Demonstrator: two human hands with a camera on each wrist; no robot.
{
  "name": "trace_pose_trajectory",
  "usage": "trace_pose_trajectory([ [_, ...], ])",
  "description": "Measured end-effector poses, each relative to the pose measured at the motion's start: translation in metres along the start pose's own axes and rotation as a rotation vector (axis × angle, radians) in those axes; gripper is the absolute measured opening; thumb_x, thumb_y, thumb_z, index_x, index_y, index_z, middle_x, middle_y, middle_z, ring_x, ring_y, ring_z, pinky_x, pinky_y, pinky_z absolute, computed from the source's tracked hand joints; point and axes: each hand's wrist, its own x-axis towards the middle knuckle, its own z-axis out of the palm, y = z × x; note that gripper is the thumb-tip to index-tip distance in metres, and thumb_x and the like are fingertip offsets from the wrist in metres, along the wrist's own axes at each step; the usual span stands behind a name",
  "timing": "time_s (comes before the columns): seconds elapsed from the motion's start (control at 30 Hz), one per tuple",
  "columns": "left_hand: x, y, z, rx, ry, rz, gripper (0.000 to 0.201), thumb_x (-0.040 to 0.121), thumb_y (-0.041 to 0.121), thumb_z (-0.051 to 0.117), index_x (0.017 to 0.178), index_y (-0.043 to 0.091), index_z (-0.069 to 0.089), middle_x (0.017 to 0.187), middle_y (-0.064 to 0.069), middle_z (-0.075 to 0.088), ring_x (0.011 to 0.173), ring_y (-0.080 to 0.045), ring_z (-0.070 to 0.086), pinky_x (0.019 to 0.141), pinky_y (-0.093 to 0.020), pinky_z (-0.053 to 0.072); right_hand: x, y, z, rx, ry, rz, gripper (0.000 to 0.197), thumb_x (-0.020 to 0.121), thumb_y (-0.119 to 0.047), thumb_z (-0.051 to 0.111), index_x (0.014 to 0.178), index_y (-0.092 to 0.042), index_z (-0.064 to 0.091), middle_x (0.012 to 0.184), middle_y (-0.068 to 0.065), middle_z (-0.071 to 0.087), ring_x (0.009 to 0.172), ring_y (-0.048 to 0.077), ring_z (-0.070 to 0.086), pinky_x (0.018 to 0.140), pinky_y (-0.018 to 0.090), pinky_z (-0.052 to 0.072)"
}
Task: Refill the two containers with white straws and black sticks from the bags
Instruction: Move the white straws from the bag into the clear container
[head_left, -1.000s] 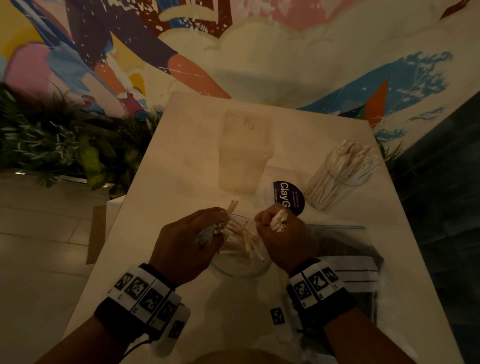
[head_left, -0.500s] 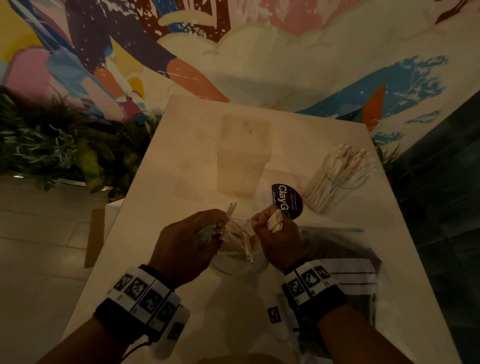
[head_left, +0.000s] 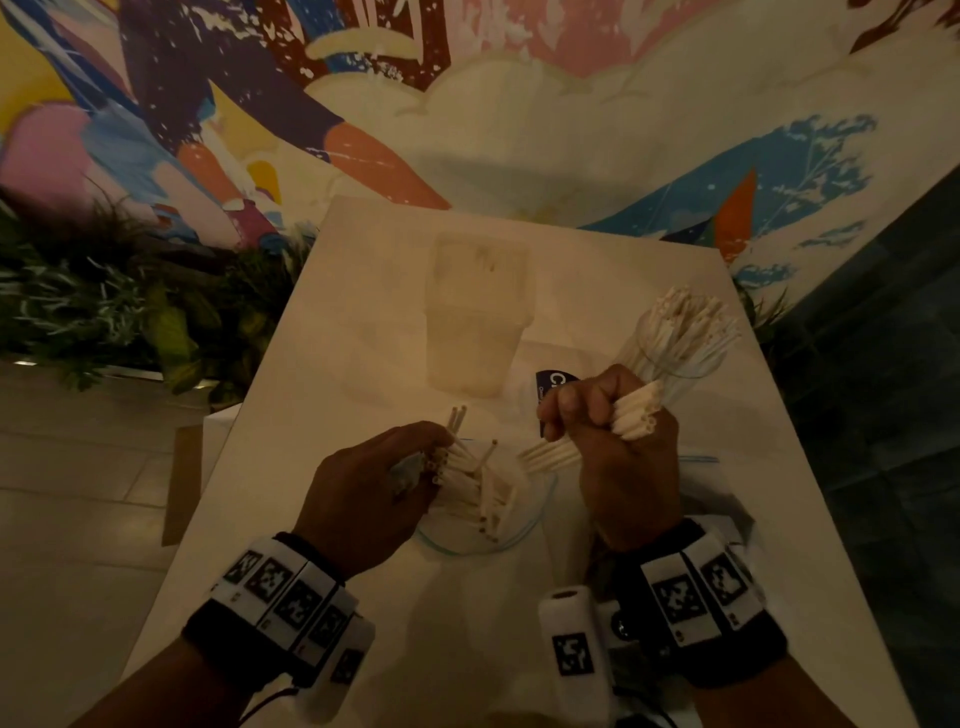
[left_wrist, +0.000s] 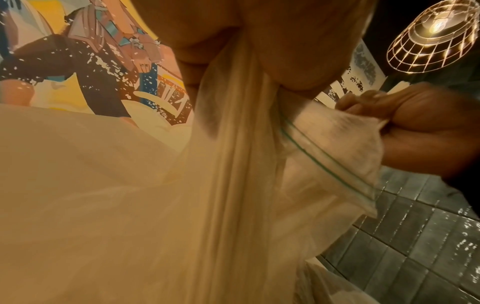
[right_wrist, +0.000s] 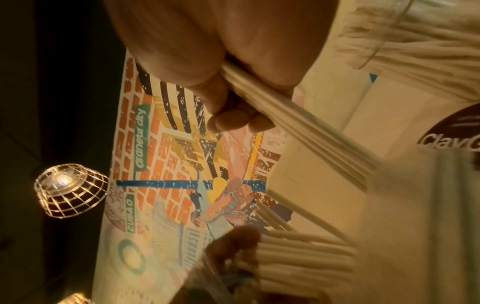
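My right hand grips a bundle of white straws in a fist, lifted above the clear zip bag and just in front of the round glass container, which is packed with white straws. In the right wrist view the fingers curl round the straws. My left hand pinches the bag's mouth, where more straws stick out. The left wrist view shows the bag's plastic running into that hand. A square clear tub stands further back, looking empty. No black sticks are clearly visible.
A dark round sticker lies on the white table between tub and glass. A second bag lies behind my right wrist, mostly hidden. Plants line the table's left side, a painted wall its far end, dark tiles its right.
My right hand has risen out of the bag with a bundle of straws and moved right and back towards the glass. The left hand has stayed on the bag's mouth.
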Motion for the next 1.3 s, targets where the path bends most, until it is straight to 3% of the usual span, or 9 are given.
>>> trace_pose_trajectory([
  [0.27,0.001,-0.003,-0.002,0.034,-0.037,-0.033,0.035,0.079,0.04,0.056,0.114,0.037,0.054,0.11,0.019,0.064,0.092,-0.013,0.068,0.075,-0.031,0.056,0.043,-0.063,-0.028,0.029,-0.062,-0.255,0.048,0.06,0.02,0.043,0.062,-0.028,0.046,0.057,-0.007,0.048,0.06,0.019,0.049,0.062,0.033,0.038],
  [0.47,0.0,-0.002,-0.002,0.021,-0.039,-0.034,0.035,0.082,0.043,0.055,0.116,0.037,0.054,0.109,0.012,0.069,0.092,-0.019,0.069,0.073,-0.037,0.058,0.097,-0.088,-0.077,-0.013,0.2,-0.349,0.029,0.062,0.001,0.055,0.058,-0.028,0.053,0.06,-0.007,0.05,0.064,0.02,0.051,0.054,0.027,0.035],
  [0.63,0.001,0.0,-0.002,0.05,-0.028,-0.015,0.034,0.082,0.045,0.054,0.116,0.038,0.052,0.107,0.014,0.068,0.09,-0.012,0.067,0.071,-0.031,0.056,0.13,-0.082,-0.1,-0.086,0.21,-0.322,0.044,0.078,0.01,0.047,0.06,-0.03,0.05,0.062,-0.008,0.048,0.062,0.017,0.049,0.054,0.024,0.036],
  [0.8,-0.001,0.0,-0.003,0.032,-0.021,0.013,0.032,0.083,0.041,0.056,0.115,0.038,0.052,0.106,0.012,0.067,0.089,-0.014,0.068,0.07,-0.034,0.057,0.133,-0.053,-0.102,-0.263,0.22,-0.236,0.029,0.078,0.005,0.045,0.066,-0.019,0.035,0.058,-0.012,0.051,0.064,0.012,0.057,0.049,0.022,0.035],
  [0.9,0.0,0.001,-0.004,0.016,-0.026,0.015,0.032,0.083,0.041,0.056,0.115,0.04,0.05,0.105,0.011,0.068,0.088,-0.016,0.069,0.069,-0.036,0.058,0.135,-0.043,-0.105,-0.265,0.239,-0.187,0.027,0.083,-0.006,0.044,0.063,-0.025,0.041,0.056,-0.013,0.052,0.064,0.012,0.055,0.05,0.021,0.035],
  [0.97,0.0,0.0,-0.004,0.02,-0.031,0.012,0.034,0.083,0.042,0.056,0.116,0.041,0.049,0.106,0.012,0.067,0.087,-0.019,0.07,0.069,-0.038,0.058,0.137,-0.038,-0.109,-0.261,0.254,-0.165,0.034,0.082,-0.002,0.043,0.06,-0.028,0.043,0.056,-0.012,0.052,0.064,0.012,0.056,0.05,0.021,0.035],
  [1.1,0.001,-0.001,-0.004,0.02,-0.029,0.023,0.031,0.084,0.041,0.055,0.114,0.035,0.053,0.106,0.009,0.069,0.087,-0.021,0.07,0.069,-0.038,0.058,0.141,-0.03,-0.117,-0.302,0.333,-0.126,0.035,0.081,0.011,0.046,0.068,-0.02,0.035,0.057,-0.009,0.056,0.062,0.013,0.059,0.052,0.024,0.041],
  [1.2,0.001,-0.001,-0.004,-0.006,-0.027,0.021,0.031,0.084,0.039,0.057,0.114,0.033,0.055,0.107,0.009,0.069,0.089,-0.02,0.069,0.07,-0.038,0.058,0.143,-0.031,-0.115,-0.359,0.421,-0.115,0.033,0.081,-0.003,0.064,0.068,-0.024,0.043,0.06,-0.005,0.06,0.054,0.016,0.059,0.057,0.028,0.05],
  [1.3,0.0,-0.002,-0.003,-0.042,-0.031,0.01,0.032,0.083,0.038,0.058,0.115,0.032,0.055,0.108,0.005,0.069,0.092,-0.021,0.069,0.074,-0.041,0.058,0.147,-0.027,-0.111,-0.431,0.45,-0.099,0.025,0.09,-0.025,0.062,0.069,-0.025,0.048,0.059,-0.001,0.054,0.047,0.014,0.05,0.048,0.023,0.047],
])
